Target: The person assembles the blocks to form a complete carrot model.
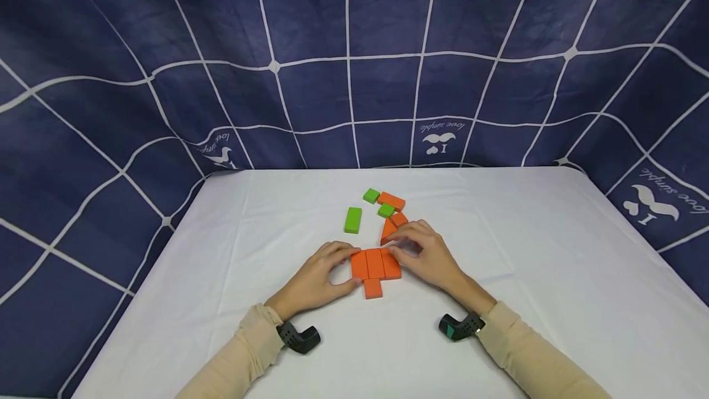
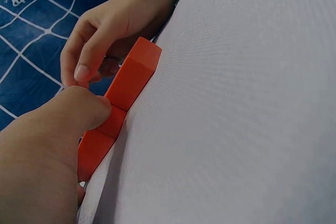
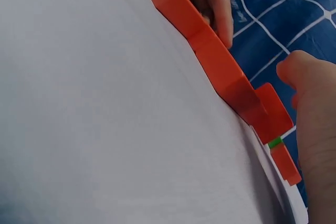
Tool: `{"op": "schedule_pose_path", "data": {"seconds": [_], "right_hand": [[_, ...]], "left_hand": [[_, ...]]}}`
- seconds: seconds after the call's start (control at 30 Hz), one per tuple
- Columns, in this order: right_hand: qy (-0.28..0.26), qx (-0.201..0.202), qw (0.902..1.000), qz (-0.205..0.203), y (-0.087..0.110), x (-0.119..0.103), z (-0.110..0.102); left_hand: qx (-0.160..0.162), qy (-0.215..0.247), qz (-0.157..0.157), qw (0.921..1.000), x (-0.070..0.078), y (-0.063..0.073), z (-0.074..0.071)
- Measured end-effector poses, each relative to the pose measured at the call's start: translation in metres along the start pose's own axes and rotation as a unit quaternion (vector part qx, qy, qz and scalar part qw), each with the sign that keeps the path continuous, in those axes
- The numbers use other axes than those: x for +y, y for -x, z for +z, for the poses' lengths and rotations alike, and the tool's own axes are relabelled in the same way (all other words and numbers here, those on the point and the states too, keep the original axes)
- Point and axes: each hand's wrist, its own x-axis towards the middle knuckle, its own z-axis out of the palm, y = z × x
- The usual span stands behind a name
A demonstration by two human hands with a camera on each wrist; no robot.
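Three orange blocks (image 1: pixel 374 263) lie side by side in a row on the white cloth, and a smaller orange block (image 1: pixel 373 289) touches the row's near side. My left hand (image 1: pixel 318 279) holds the left block of the row between thumb and fingers. In the left wrist view the left thumb (image 2: pixel 86 107) presses against orange blocks (image 2: pixel 131 80). My right hand (image 1: pixel 429 254) is at the row's far right corner, its fingertips by another orange block (image 1: pixel 387 230). In the right wrist view the right thumb (image 3: pixel 304 74) is apart from the orange blocks (image 3: pixel 226 72); the other fingers are mostly hidden.
Beyond the hands lie a green block (image 1: pixel 352 220), two small green blocks (image 1: pixel 372 195) and more orange blocks (image 1: pixel 391 201). White cloth (image 1: pixel 266 220) covers the table. A navy curtain with white lines (image 1: pixel 310 97) hangs behind it and along both sides.
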Motion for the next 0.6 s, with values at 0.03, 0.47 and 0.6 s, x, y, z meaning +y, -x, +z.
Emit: {"op": "schedule_pose_path", "data": {"seconds": [0.03, 0.47, 0.6], "right_hand": [[0.004, 0.005, 1.0, 0.005, -0.001, 0.001, -0.001], [0.037, 0.052, 0.9954, 0.071, -0.012, 0.015, -0.006], [0.052, 0.043, 0.9918, 0.109, -0.012, 0.017, -0.006]], "left_hand": [[0.0, 0.0, 0.0, 1.0, 0.0, 0.0, 0.0], [-0.002, -0.007, -0.001, 1.0, -0.001, -0.001, 0.0], [-0.003, -0.01, -0.004, 0.9999, -0.002, 0.0, 0.001]]}}
